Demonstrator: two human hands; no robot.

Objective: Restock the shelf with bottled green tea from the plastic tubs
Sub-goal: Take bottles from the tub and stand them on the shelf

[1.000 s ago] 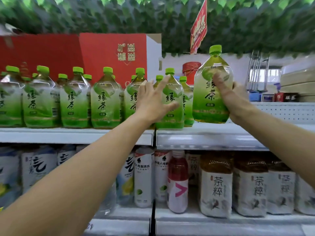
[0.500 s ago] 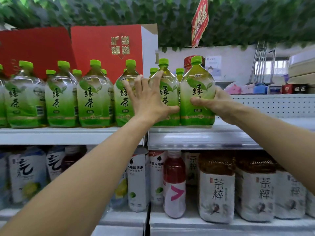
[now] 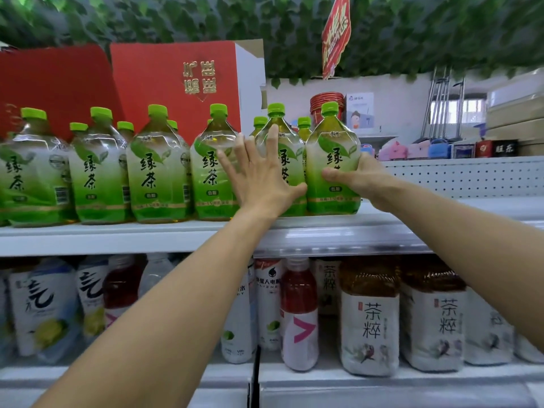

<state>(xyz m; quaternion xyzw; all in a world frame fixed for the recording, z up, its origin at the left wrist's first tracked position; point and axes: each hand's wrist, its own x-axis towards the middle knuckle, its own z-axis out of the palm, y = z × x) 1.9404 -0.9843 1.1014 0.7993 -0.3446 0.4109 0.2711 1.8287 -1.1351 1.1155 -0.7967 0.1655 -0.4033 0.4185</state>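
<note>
Head view: two hands at a shelf (image 3: 123,231) of green tea.
The right hand (image 3: 357,179) holds the end bottle (image 3: 332,160). The left hand (image 3: 262,178), fingers spread wide, presses the next bottle (image 3: 278,136).

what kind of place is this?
Most likely a small shop's drinks aisle. A white shelf holds rows of identical green tea bottles, other bottled drinks fill the shelf below, and a red hanging sign hangs overhead.
</note>
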